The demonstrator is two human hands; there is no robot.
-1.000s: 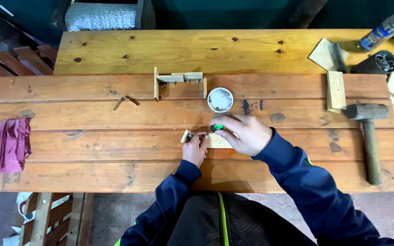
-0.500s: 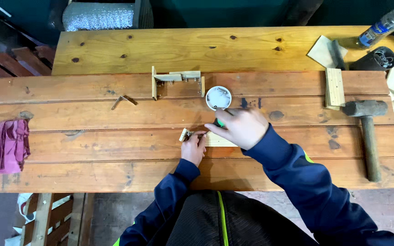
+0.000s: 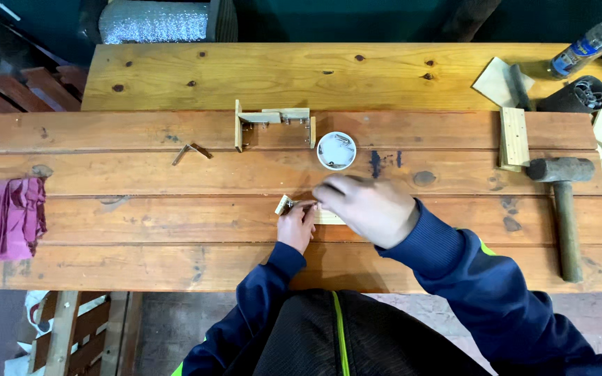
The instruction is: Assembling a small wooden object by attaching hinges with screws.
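My left hand (image 3: 297,227) rests on the wooden bench (image 3: 175,230) and pinches a small pale wooden piece (image 3: 284,204) at its fingertips. My right hand (image 3: 367,209) is blurred, with its fingers closed and pointing left at that piece. A thin dark tool shaft (image 3: 307,203) runs from those fingers to the piece, and the handle is hidden in the fist. A light wooden strip (image 3: 329,218) lies under my right hand. Just beyond stands a round white cup (image 3: 336,150) with small metal parts in it.
A small wooden frame assembly (image 3: 273,122) stands behind the cup. A bent metal bit (image 3: 189,150) lies to the left and a pink cloth (image 3: 5,217) at the far left. At the right are a mallet (image 3: 566,202), a wood block (image 3: 514,136), a black cylinder (image 3: 574,94) and a plastic bottle (image 3: 587,42).
My right hand has shifted a little left and down toward the small piece, and the green tip seen above its fingers is now hidden. The left hand has stayed put.
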